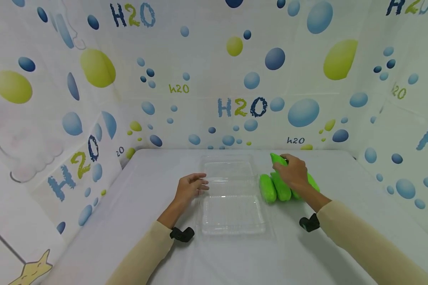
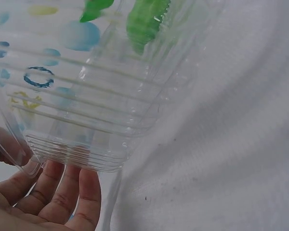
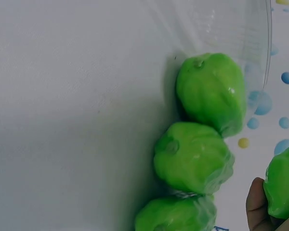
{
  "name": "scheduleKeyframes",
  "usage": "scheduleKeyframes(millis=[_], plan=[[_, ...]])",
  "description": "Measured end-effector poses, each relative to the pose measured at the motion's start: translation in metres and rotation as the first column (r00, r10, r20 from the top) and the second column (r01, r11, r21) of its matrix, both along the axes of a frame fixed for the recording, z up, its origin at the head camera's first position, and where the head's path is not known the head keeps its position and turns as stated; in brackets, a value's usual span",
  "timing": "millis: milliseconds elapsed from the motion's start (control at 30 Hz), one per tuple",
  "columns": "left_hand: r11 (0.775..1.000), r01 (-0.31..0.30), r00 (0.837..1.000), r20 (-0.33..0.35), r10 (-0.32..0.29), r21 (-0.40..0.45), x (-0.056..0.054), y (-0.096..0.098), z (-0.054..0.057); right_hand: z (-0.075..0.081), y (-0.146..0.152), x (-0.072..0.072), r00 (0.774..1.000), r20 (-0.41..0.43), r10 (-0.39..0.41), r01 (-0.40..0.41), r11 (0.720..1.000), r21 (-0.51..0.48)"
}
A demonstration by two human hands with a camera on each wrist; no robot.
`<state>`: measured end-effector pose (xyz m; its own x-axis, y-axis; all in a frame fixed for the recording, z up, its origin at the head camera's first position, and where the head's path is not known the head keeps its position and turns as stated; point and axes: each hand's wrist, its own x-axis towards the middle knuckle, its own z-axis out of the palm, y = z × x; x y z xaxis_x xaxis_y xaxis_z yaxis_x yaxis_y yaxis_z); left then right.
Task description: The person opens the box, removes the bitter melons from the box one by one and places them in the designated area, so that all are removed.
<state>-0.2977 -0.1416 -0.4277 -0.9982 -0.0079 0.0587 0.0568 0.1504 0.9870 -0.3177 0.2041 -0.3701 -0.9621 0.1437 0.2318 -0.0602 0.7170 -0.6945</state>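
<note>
A clear plastic clamshell box (image 1: pixel 232 215) lies on the white table with its lid (image 1: pixel 228 168) folded back. At its left side my left hand (image 1: pixel 190 190) holds the edge near the hinge; in the left wrist view the fingers (image 2: pixel 89 197) meet the ribbed plastic, with the thumb apart from them. My right hand (image 1: pixel 293 172) grips a green, oblong, tapered vegetable (image 1: pixel 278 159) above the table, right of the lid. Below it, several similar glossy green vegetables (image 3: pixel 214 91) lie side by side, wrinkled, with stem nubs, and seemingly film-wrapped. The right hand partly hides the row.
The white tabletop (image 1: pixel 235 261) extends around the box. A printed curtain (image 1: pixel 207 71) with blue and green dots hangs at the back and both sides. Dark camera mounts (image 1: pixel 182 234) sit at both wrists.
</note>
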Motion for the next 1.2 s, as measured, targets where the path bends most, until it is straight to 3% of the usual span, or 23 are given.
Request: scheduleKeyframes(millis=[567, 1200], plan=[[1.0, 0.007, 1.0, 0.002, -0.007, 0.017, 0.0, 0.0, -0.002, -0.001, 0.04, -0.002, 0.996, 0.01, -0.087, 0.086, 0.995, 0.058], [1.0, 0.015, 1.0, -0.007, -0.015, 0.018, -0.002, -0.001, -0.002, -0.018, 0.076, -0.009, 0.988, -0.009, -0.154, 0.154, 0.982, 0.108]])
